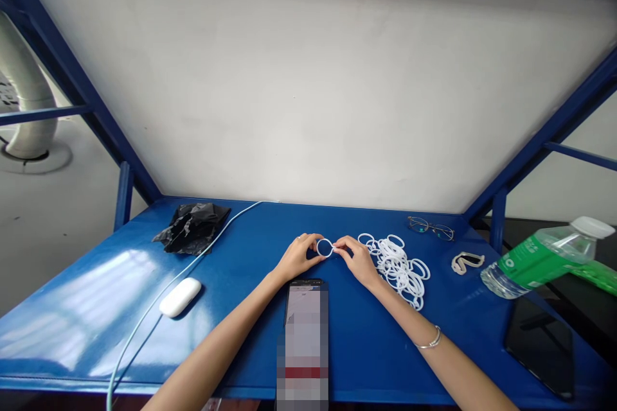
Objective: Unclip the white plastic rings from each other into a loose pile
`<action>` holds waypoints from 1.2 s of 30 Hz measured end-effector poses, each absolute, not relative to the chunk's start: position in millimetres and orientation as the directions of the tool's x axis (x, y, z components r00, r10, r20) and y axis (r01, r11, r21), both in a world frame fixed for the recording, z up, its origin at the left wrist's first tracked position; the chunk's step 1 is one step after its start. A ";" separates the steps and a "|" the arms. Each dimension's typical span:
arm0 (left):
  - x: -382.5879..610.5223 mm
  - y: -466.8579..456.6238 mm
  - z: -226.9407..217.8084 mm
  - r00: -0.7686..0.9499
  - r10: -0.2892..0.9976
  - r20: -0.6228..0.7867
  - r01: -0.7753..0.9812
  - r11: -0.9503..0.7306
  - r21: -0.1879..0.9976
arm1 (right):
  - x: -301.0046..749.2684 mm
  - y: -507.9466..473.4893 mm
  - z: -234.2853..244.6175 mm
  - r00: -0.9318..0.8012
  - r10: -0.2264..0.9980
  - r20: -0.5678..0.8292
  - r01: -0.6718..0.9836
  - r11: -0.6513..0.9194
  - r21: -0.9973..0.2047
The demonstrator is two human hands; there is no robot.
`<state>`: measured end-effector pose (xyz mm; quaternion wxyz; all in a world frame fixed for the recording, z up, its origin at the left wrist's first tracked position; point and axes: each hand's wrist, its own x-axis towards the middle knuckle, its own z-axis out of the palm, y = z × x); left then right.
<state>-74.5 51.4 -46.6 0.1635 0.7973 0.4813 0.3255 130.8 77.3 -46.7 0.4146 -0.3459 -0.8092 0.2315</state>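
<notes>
Between my two hands is a thin white ring, held up over the blue table. My left hand grips its left side, fingers bent around the rim. On the other side, my right hand pinches the ring's right edge between thumb and fingertips. Beside and behind my right hand lies a loose pile of white rings, several of them overlapping. A phone with a lit, blurred screen lies below my hands, toward the front edge.
On the blue table are a black plastic bag, a white mouse and a pale cable at left. Eyeglasses, a cream band, a water bottle and a dark tablet-like slab lie at right.
</notes>
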 end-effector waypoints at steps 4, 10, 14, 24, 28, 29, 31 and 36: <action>-75.1 51.4 -46.2 0.327 0.870 0.368 0.651 -0.490 0.579 | 131.2 77.0 -46.5 -0.419 0.735 0.533 0.374 0.675 -0.636; -75.3 51.2 -45.7 0.329 0.872 0.363 0.651 -0.488 0.582 | 131.9 78.0 -48.8 -0.425 0.715 0.555 0.365 0.696 -0.618; -74.6 51.5 -45.6 0.322 0.878 0.353 0.651 -0.476 0.592 | 131.2 77.4 -48.3 -0.430 0.725 0.539 0.366 0.685 -0.630; -75.7 52.6 -48.7 0.343 0.865 0.366 0.645 -0.500 0.577 | 127.8 70.1 -43.3 -0.425 0.718 0.551 0.325 0.689 -0.647; -76.2 52.4 -49.6 0.359 0.855 0.375 0.650 -0.517 0.557 | 125.4 67.1 -43.6 -0.434 0.710 0.554 0.304 0.695 -0.652; -76.2 52.4 -49.5 0.365 0.851 0.378 0.651 -0.523 0.550 | 125.0 66.8 -43.7 -0.438 0.709 0.553 0.297 0.695 -0.655; -76.0 52.6 -49.1 0.372 0.846 0.382 0.652 -0.531 0.541 | 124.9 66.9 -43.9 -0.439 0.710 0.550 0.287 0.691 -0.663; -75.7 52.9 -48.7 0.393 0.837 0.379 0.648 -0.545 0.532 | 125.5 68.2 -43.7 -0.420 0.730 0.539 0.279 0.669 -0.689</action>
